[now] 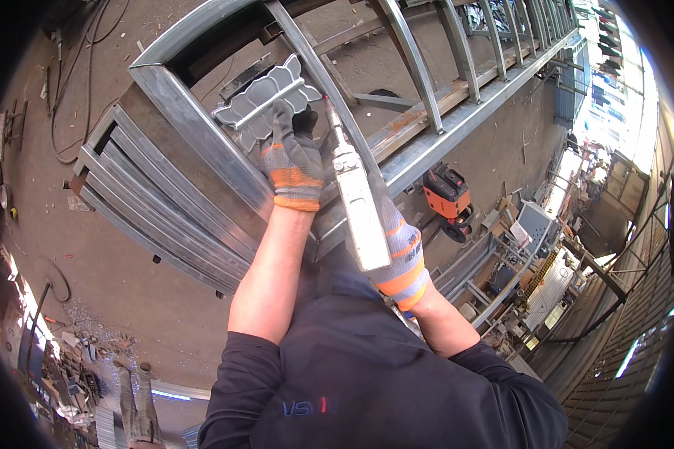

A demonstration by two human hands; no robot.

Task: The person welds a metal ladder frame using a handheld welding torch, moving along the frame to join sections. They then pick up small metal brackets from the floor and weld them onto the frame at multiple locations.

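The metal frame (pixel 195 131) spreads around the left grip (pixel 296 153) and right grip (pixel 401 251); steady aim and a snug fit against it should serve best. The right grip is clamped on a white welding gun (pixel 363 213), long axis running forward, nozzle (pixel 335 120) pointing away, slightly left. The left grip clamps a grey ornament (pixel 260 91) just ahead of it, slanting lengthwise from near-left to far-right.

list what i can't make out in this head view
Head view, right hand: fingers mostly hidden behind the white tool.
Head view, grey leaf-shaped piece: its far face is turned away from the camera.
Head view, other person's legs: the body beyond them is cut off by the lower edge.
Head view, floor debris: too small to identify.
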